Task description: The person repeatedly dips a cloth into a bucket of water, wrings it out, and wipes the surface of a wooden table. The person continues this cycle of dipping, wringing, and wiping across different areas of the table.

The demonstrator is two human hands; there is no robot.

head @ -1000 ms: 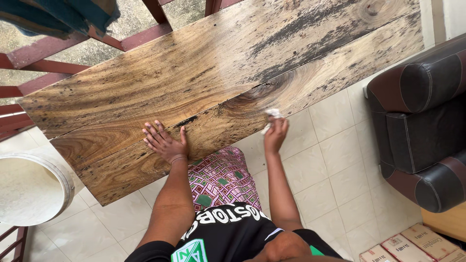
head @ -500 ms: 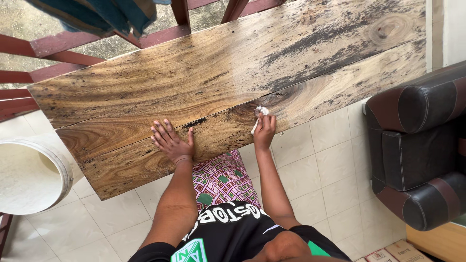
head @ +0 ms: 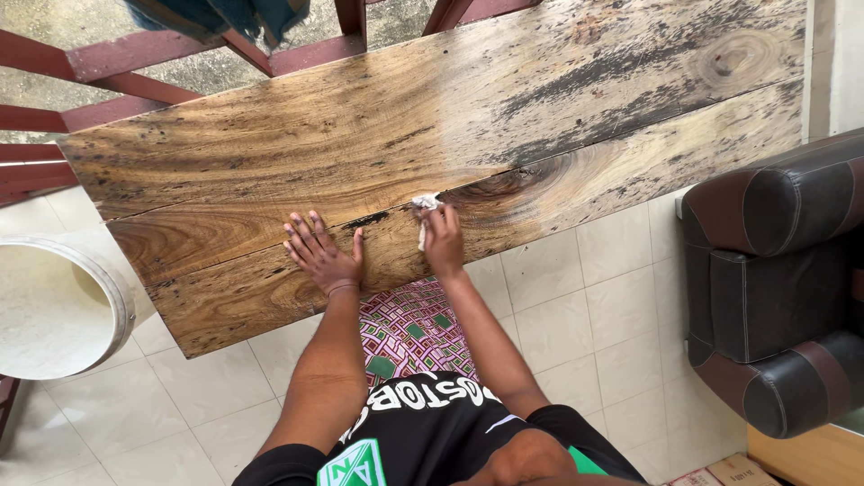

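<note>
The left hand (head: 322, 250) lies flat on the wooden plank (head: 432, 135), fingers spread and released, holding nothing, near the plank's front edge. Just beside it, the right hand (head: 443, 238) is clenched around a small white cloth (head: 425, 205), pressing it onto the plank close to the dark knot in the grain. Off the plank's left end stands a white bucket (head: 99, 279); its inside looks pale, and what it holds cannot be told. A dark armchair (head: 774, 270) sits beyond the plank's right end, and cardboard boxes (head: 729, 470) lie on the floor well below that end.
</note>
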